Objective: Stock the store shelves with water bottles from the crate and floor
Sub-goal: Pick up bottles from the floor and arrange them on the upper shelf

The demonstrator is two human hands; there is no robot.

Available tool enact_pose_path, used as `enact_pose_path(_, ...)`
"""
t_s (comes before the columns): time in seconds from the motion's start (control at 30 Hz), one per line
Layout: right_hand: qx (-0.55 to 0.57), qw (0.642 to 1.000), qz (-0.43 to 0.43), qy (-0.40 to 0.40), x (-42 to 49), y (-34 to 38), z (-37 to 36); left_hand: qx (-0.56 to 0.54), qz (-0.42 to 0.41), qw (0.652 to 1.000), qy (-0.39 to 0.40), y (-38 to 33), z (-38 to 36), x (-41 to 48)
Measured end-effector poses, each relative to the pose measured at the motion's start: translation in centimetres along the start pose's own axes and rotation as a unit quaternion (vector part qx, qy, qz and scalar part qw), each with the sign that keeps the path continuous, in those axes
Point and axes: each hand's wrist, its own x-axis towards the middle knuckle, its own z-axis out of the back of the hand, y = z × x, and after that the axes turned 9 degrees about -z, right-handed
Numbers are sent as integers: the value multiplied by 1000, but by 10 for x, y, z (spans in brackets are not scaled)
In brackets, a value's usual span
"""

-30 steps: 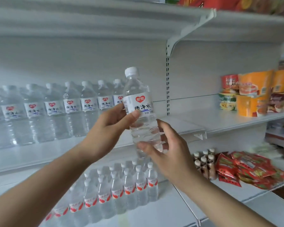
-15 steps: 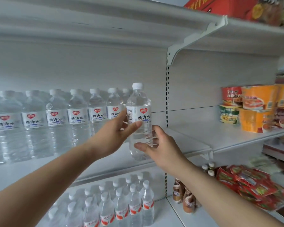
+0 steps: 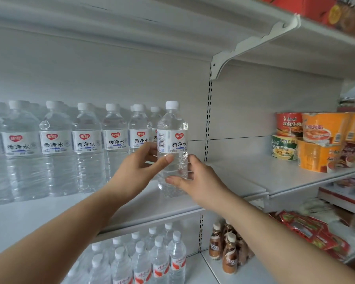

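Water bottle (image 3: 172,144) stands straight up at the right end of the row of bottles (image 3: 86,148) on the middle shelf (image 3: 49,218), seen from the head camera. Both hands are wrapped round it. The left hand (image 3: 135,169) holds it from the left, with the thumb across the front just under the label and the fingers behind. The right hand (image 3: 201,181) holds it lower down from the right, with the thumb in front and the fingers round the back. I cannot tell if the bottom of the bottle touches the shelf or sits just above it.

The bottle is just beside the next bottle on its left. On its right there is open shelf up to the slotted post (image 3: 208,119) on the back wall. In front of the row a wide strip of open shelf runs to the front edge. Above the caps there is lots of room under the top shelf (image 3: 131,37) and its bracket (image 3: 254,44).

Past the post, the next shelf (image 3: 275,175) is open near the hands, and noodle cups (image 3: 316,140) are stacked far to the right. Down below, more small bottles (image 3: 152,259) stand close together, with brown drink bottles (image 3: 230,257) and red packets (image 3: 307,230) to their right.
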Motion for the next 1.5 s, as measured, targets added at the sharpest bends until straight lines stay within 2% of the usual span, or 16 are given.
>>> enact_pose_path(0.1,-8,1000,-9,6,17,-2,-4,17,19,999,-23,4,2,1)
enact_pose_path(0.23,-39,999,-15,2,36,-4,-18,100,41,990,-95,14,5,5)
enact_pose_path(0.4,-83,996,-27,1,56,0,-24,184,70,977,-77,26,8,8)
enact_pose_path(0.77,-116,993,-30,-8,77,-12,-18,213,58,974,-60,27,6,9)
enact_pose_path(0.97,-209,975,-65,-25,99,-9,-40,212,63,973,-63,31,5,12)
enact_pose_path(1.17,-202,975,-88,-5,101,-13,-47,226,57,971,-56,34,5,13)
enact_pose_path(1.3,-157,981,-110,26,87,-17,-42,234,49,970,-47,28,7,7)
enact_pose_path(1.37,-148,978,-147,6,65,-4,-33,240,22,970,-39,21,8,1)
enact_pose_path(1.5,-94,984,-144,-47,16,8,-17,225,-63,972,-22,6,12,-12)
